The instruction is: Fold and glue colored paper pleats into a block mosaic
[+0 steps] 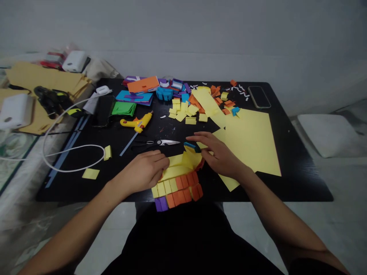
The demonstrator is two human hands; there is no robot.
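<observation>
Black table (301, 187) bearing paper-block panel (183, 182), likely light, crushable, best edge-held. Left hand (147, 168) resting curled, grip unclear; right hand (219, 154) splayed.

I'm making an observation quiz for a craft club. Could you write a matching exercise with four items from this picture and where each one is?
Items:
1. Yellow plastic glue gun
2. Black-handled, silver-bladed scissors
3. Rectangular, pale-rimmed phone
4. Person's bare left hand

Places:
A. Left side of the multicoloured folded-paper piece
B. Near the far right corner of the black table
C. Just beyond the left hand, blades pointing right
D. Between the green folded-paper stack and the scissors

Pairs: 1-D, 2-C, 3-B, 4-A
</observation>
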